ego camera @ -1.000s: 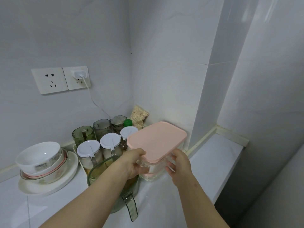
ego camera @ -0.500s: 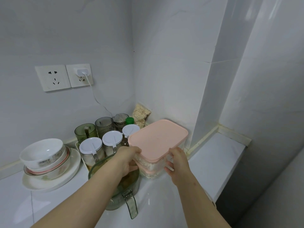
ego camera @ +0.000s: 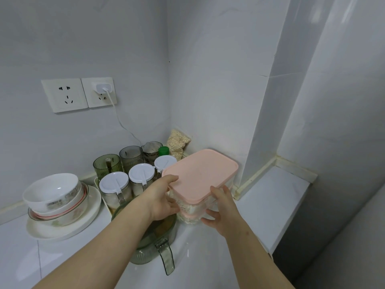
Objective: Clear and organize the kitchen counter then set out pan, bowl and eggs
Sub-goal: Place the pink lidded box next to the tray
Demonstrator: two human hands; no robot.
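White tiled walls meet in a corner above a white desk [ego camera: 208, 257]. Pink-lidded box [ego camera: 200, 174], clear-walled, sits near that corner, a second pink rim showing lower in the stack. Cannot tell whether its base touches the desk.

Left hand [ego camera: 164, 197] grips the box's left side, thumb at the lid edge. Right hand [ego camera: 223, 211] grips the near right corner, fingers spread on the wall.

Green glass pitcher [ego camera: 154, 249] stands under the left forearm. White-lidded jars [ego camera: 113, 183] stand behind it. Stacked bowls [ego camera: 52, 195] rest on a plate [ego camera: 62, 230] at far left. Charger [ego camera: 102, 88] is plugged into the wall socket.
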